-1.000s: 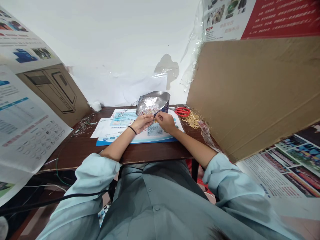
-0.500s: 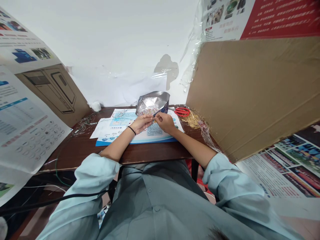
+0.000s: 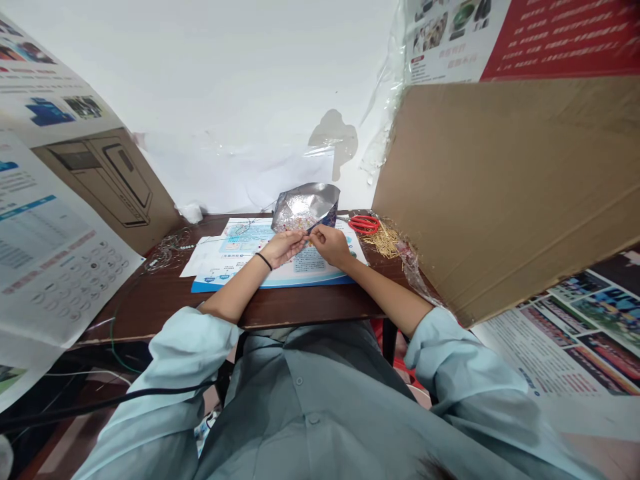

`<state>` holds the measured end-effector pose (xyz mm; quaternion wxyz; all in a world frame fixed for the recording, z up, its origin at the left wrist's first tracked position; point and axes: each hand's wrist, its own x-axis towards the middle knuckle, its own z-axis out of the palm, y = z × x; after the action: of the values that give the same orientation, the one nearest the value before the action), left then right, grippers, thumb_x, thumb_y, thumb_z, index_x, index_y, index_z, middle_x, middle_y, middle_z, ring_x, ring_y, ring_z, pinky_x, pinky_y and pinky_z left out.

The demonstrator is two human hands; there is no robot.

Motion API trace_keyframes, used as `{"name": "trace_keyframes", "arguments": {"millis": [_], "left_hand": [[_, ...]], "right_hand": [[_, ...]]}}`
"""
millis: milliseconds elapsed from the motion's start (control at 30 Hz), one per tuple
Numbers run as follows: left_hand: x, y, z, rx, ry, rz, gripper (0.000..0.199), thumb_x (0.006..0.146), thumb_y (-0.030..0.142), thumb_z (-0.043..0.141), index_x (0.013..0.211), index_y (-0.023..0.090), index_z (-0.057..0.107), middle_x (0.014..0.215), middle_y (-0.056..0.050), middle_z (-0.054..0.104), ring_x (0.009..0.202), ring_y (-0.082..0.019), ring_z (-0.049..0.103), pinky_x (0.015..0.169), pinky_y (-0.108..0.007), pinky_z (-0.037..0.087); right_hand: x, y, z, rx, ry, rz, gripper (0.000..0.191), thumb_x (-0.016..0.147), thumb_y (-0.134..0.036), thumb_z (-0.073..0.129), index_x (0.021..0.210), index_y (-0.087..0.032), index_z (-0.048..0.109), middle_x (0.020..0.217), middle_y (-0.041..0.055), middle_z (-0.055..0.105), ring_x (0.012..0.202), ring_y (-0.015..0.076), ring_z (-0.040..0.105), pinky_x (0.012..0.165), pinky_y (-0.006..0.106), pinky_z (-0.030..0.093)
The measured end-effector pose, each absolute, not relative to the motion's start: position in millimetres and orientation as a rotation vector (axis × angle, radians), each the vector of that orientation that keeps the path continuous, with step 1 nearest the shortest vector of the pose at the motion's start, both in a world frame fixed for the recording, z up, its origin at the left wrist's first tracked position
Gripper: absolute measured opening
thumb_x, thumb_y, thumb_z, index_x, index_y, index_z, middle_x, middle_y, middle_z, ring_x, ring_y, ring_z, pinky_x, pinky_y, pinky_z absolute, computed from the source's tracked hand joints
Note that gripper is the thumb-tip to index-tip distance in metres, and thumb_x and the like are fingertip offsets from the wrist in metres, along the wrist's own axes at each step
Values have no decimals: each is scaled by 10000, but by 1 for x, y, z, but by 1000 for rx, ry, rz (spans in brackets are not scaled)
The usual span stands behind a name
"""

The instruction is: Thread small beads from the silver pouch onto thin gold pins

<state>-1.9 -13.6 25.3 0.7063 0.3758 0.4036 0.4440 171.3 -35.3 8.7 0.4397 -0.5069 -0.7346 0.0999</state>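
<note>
Fingertips nearly touching, my left hand and my right hand meet just in front of an open silvery foil bag. Small colourful beads lie inside the bag, and a few show near my fingers. Both hands are closed in pinches; what they hold is too small to make out. Beneath them lie printed sheets with a blue edge. Red-handled scissors rest right of the bag, beside a pile of thin golden pieces.
Tangled clear thread lies on the dark brown table at the left. Cardboard panels stand on the left and right. Crumpled clear plastic is at the right edge, and a white wall rises behind.
My fingertips have shifted very slightly against each other. Otherwise the hands, bag and scissors keep their places.
</note>
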Motion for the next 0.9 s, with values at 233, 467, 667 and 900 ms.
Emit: {"name": "trace_keyframes", "arguments": {"millis": [233, 467, 667, 900], "left_hand": [[0, -16, 29, 820, 935, 989, 220, 1028, 87, 617, 842, 77, 733, 713, -68, 731, 603, -68, 684, 631, -138, 558], [0, -14, 27, 835, 931, 976, 176, 995, 129, 696, 824, 91, 715, 711, -68, 733, 621, -78, 695, 632, -141, 550], [0, -16, 27, 830, 914, 969, 178, 995, 33, 637, 845, 76, 723, 720, -69, 737, 634, -75, 702, 653, -140, 560], [-1, -13, 24, 812, 894, 985, 152, 916, -53, 663, 857, 73, 724, 748, -85, 750, 652, -90, 709, 691, -168, 574]], "right_hand": [[171, -35, 9, -1265, -1828, 243, 125, 909, -209, 579, 803, -210, 646, 709, -7, 616, 673, 158, 517, 701, 283, 366], [171, -35, 8, -1253, -1831, 248, 119, 899, -196, 577, 813, -213, 657, 717, -3, 632, 682, 163, 531, 699, 280, 379], [171, -36, 8, -1264, -1824, 259, 114, 902, -206, 581, 807, -211, 643, 708, -10, 618, 669, 158, 519, 699, 281, 371], [171, -36, 9, -1258, -1834, 277, 112, 901, -216, 591, 802, -213, 642, 710, -11, 622, 673, 157, 526, 684, 276, 370]]}}
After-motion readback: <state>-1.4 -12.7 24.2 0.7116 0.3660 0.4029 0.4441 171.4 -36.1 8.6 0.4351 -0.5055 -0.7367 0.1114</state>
